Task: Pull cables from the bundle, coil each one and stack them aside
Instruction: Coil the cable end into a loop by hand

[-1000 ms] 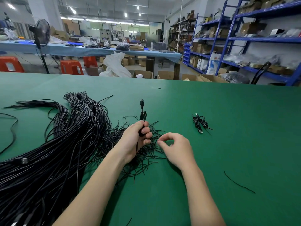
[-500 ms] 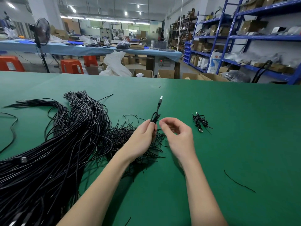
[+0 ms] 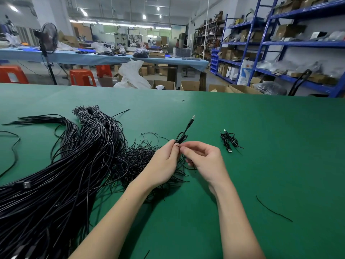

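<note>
Green cloth covers the bench point(image 3: 261, 146), which fills the lower part of the view. No writing on it or on the cables can be read. Across its left side sprawls the bundle point(image 3: 56, 184), a thick mass of long black cables whose loose ends fan out at the far side. Beside it, under the person's forearms, lies a tangle of thin black ties point(image 3: 138, 161). To the right, well apart from the bundle, sits a small stack of coiled cables point(image 3: 228, 140). A lone black tie point(image 3: 272, 210) lies near the right forearm. Above the tangle, the left hand point(image 3: 164, 165) curls its fingers round a coiled cable point(image 3: 182, 138), whose USB plug point(image 3: 192, 119) sticks up and away. The right hand point(image 3: 205, 161), fingers bent, pinches at the coil just beside the left thumb.
</note>
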